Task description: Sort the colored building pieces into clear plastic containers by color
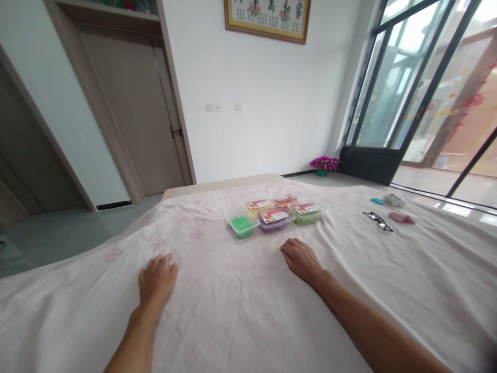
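Note:
My left hand (157, 278) rests palm down on the pale bedsheet (217, 300), fingers loosely bent and slightly apart, with nothing in it. Also lying on the sheet is my right hand (302, 258), empty, its fingers relaxed and curved down. Just beyond it stand several clear plastic boxes. Nearest the left is an uncovered box with green pieces (241, 224). Beside it are labelled, lidded boxes with purple (274, 218) and light green contents (306, 212). Behind these sit a yellow box (259, 205) and an orange-red box (285, 200). Neither hand touches a box.
To the right on the sheet lie eyeglasses (378, 221), a pink folded cloth or case (402, 217), a small blue item (377, 201) and a whitish packet (394, 200). Potted magenta flowers (324, 164) stand on the floor near the glass door (388, 93).

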The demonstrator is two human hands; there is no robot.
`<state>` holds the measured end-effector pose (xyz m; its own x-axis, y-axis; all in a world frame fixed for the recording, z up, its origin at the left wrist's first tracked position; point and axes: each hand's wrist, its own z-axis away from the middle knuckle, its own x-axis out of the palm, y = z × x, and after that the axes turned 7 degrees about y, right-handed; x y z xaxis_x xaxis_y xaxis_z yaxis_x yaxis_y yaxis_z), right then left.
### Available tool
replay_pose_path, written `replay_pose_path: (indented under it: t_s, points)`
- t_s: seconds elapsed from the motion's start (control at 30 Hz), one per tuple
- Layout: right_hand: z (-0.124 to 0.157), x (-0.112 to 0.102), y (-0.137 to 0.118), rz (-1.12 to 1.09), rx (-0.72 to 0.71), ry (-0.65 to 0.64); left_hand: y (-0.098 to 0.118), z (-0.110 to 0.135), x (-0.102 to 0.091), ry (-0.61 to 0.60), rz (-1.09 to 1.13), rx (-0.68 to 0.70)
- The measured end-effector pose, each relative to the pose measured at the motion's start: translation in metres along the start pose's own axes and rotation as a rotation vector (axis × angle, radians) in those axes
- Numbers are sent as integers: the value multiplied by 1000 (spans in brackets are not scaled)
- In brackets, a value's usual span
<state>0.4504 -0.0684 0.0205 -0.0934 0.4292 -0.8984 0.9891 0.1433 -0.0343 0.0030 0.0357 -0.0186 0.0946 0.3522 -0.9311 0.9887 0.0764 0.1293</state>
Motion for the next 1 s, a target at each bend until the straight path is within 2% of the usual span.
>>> replay_pose_path:
  t_s: [0.13, 0.27, 0.5, 0.6, 0.8, 1.0]
  points:
    - [-10, 3, -2, 91, -122, -20, 0, 2, 0, 19, -3, 21]
    - [-24, 7, -8, 74, -230, -4, 1, 2, 2, 24, 1, 45]
    - [-61, 27, -40, -99, -310, 282, 2, 3, 1, 24, -29, 64]
    - [-84, 33, -51, -111, -302, 351, 4, 2, 0, 1, -35, 54]
    - [-116, 50, -54, -140, -229, 229, 5, -1, 1, -2, -19, 56]
    - [-108, 56, -52, -206, -221, 259, 7, -1, 2, 0, -8, 44]
